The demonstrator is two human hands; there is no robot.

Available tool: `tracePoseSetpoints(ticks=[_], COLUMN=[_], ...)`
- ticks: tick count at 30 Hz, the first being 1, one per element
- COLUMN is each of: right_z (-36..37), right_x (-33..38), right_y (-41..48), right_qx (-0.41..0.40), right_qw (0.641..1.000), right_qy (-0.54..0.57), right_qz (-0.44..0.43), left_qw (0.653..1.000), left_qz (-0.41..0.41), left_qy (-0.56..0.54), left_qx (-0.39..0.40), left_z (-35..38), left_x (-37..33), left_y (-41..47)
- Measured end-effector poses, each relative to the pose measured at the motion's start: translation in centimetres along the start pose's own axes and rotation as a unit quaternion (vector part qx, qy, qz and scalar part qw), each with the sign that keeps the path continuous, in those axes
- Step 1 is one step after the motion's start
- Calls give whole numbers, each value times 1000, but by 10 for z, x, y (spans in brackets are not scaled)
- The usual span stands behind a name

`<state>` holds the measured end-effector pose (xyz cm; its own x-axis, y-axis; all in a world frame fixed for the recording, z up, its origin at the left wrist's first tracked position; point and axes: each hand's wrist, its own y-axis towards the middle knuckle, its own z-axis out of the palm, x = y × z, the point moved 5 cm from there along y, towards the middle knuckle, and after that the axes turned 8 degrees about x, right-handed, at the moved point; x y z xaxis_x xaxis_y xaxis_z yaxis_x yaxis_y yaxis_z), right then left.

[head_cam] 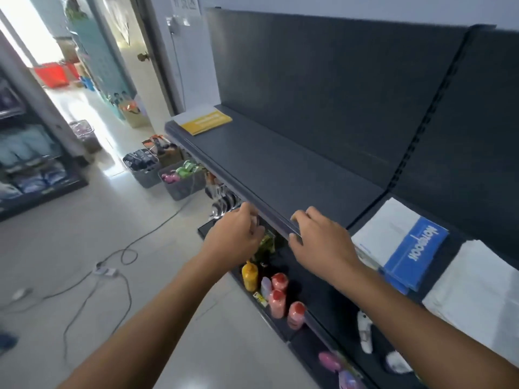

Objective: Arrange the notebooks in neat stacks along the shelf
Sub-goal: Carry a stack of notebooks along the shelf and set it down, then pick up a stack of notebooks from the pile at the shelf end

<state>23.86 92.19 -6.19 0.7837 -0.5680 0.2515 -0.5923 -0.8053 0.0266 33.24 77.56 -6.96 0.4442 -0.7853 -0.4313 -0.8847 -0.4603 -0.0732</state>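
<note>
On the floor at left, one grey basket [146, 179] holds dark packets. The basket beside it [182, 193] holds green and pink ones. Yellow notebooks [206, 122] lie stacked at the shelf's [280, 164] far left end.

The left hand [236, 237] curls at the near front edge; I cannot tell whether it holds anything. The right hand [320, 242] grips that edge, fingers over and thumb under.

Just right of it lie blue notebooks [412, 254], fanned rather than squared, then a white stack [477, 290]. The right forearm passes close by them, so a careless sweep could likely push the blue ones off the front.
</note>
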Motion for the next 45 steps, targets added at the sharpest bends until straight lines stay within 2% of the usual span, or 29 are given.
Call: tracePoseSetpoints(ticks=[5, 11, 24, 30, 37, 45], right_z=[15, 22, 36, 47, 66, 90], right_x=[61, 97, 127, 141, 179, 223], right_y=[71, 155, 357, 434, 513, 583], right_qx=[18, 23, 38, 48, 48, 37], right_qw=[999, 998, 996, 996, 998, 995], right_qy=[14, 14, 35, 28, 34, 44], right_qz=[-35, -60, -73, -75, -38, 76], left_qw=[1000, 998, 998, 996, 997, 1000], left_qz=[-25, -39, -50, -70, -66, 22], left_qy=[-12, -23, -14, -22, -25, -13], left_qx=[-15, -38, -46, -40, -25, 7], left_z=[-41, -75, -143, -166, -193, -235], left_x=[69, 122, 220, 277, 356, 427], left_y=[19, 63, 220, 264, 321, 398])
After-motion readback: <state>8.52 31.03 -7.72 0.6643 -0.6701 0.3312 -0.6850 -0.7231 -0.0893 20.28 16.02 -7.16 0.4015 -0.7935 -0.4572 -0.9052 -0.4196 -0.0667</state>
